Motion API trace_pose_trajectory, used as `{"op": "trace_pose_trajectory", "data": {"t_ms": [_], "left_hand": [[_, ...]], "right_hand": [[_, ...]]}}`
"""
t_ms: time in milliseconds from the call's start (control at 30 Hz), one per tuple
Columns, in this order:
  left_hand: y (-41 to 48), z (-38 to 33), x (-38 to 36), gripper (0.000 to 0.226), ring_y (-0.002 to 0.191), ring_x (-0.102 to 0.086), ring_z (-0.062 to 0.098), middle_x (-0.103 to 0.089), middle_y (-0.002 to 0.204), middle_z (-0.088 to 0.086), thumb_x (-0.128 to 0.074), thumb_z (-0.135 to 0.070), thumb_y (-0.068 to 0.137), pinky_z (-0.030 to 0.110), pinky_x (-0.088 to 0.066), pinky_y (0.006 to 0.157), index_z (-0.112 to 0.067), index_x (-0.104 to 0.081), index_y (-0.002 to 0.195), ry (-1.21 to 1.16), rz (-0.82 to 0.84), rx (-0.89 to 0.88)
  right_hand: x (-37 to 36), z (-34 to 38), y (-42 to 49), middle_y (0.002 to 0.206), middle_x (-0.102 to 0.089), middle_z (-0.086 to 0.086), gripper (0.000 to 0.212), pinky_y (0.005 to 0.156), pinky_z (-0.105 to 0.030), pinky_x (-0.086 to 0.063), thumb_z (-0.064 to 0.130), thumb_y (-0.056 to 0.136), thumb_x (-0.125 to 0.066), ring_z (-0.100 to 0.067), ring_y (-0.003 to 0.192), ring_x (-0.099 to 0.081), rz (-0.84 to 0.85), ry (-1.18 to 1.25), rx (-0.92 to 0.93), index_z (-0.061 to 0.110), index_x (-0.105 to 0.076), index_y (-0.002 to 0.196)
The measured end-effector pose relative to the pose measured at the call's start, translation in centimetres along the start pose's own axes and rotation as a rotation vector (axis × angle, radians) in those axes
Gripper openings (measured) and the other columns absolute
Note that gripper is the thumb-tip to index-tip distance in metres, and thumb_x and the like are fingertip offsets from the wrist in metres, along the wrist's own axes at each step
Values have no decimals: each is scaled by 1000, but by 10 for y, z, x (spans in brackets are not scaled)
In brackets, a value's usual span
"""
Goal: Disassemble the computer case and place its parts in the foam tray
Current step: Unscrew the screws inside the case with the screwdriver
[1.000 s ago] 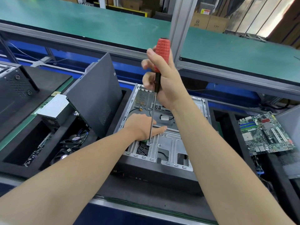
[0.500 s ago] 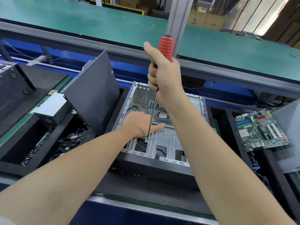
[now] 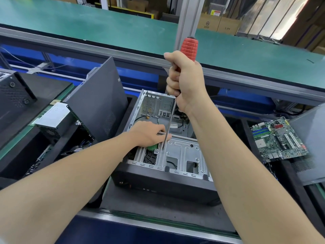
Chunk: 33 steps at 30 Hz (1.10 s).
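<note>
An opened computer case [image 3: 168, 180] lies on its side in the middle, its silver drive bracket [image 3: 182, 155] showing inside. My right hand [image 3: 184, 81] grips the red handle of a long screwdriver [image 3: 189, 48] held upright; its tip sits at the bracket's near left corner. My left hand [image 3: 149, 134] rests on the case frame with fingers stretched beside the shaft, a green part partly hidden under it. A grey side panel [image 3: 98, 99] leans upright in the black foam tray [image 3: 21, 155] at the left, next to a silver power supply [image 3: 52, 117].
A green motherboard [image 3: 277, 140] lies in a foam tray at the right, beside another grey panel [image 3: 311, 147]. A black case [image 3: 14, 95] stands at the far left. A green conveyor [image 3: 105, 27] and an aluminium post [image 3: 186, 16] run behind.
My right hand has slid up and closed fully round the red handle. The screwdriver stays upright on the same corner, and my left hand keeps its place.
</note>
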<state>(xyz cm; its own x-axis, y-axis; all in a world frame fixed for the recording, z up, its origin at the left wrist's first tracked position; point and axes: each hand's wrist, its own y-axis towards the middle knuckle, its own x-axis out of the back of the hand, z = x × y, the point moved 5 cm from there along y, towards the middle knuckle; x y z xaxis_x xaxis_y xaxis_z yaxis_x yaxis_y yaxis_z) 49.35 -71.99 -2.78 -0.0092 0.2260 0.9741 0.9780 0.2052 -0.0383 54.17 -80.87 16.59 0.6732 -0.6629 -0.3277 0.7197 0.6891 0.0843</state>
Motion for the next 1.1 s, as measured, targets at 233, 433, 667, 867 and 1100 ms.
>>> {"op": "trace_pose_trajectory", "data": {"t_ms": [233,433,667,867,1100], "left_hand": [[-24,1,29,23,110,-53,-6,-56,112,-25,-76,-33,85,27,-44,101,-42,-60,97,-493,135,-253],[-44,-1,36,5,129,-40,-14,-46,134,-33,-81,-45,84,14,-31,102,-43,-76,83,-382,148,-315],[-58,-9,40,8,123,-49,-5,-59,131,-27,-82,-41,85,23,-32,109,-34,-81,80,-322,-31,-356],[-59,-14,32,5,112,-46,-7,-56,115,-30,-76,-36,89,20,-36,105,-31,-76,87,-224,-15,-373],[-70,-13,24,3,103,-52,2,-63,106,-11,-74,-21,91,12,-40,90,-21,-73,94,-266,-41,-363]], "right_hand": [[7,0,2,51,-31,5,35,41,-24,-22,15,93,-69,-13,41,-19,-69,40,3,22,-42,72],[4,-1,1,51,-34,5,36,41,-24,-23,13,93,-70,-13,41,-22,-73,10,15,21,-42,72],[-1,0,-1,51,-37,6,35,40,-24,-26,13,93,-70,-12,40,-25,-66,-33,27,20,-43,73],[-1,-2,-2,51,-37,5,35,41,-24,-25,13,93,-70,-12,41,-24,-82,-32,22,21,-43,72],[2,-5,-6,51,-37,6,36,39,-24,-25,14,93,-71,-11,41,-25,-108,-42,15,21,-42,73]]}}
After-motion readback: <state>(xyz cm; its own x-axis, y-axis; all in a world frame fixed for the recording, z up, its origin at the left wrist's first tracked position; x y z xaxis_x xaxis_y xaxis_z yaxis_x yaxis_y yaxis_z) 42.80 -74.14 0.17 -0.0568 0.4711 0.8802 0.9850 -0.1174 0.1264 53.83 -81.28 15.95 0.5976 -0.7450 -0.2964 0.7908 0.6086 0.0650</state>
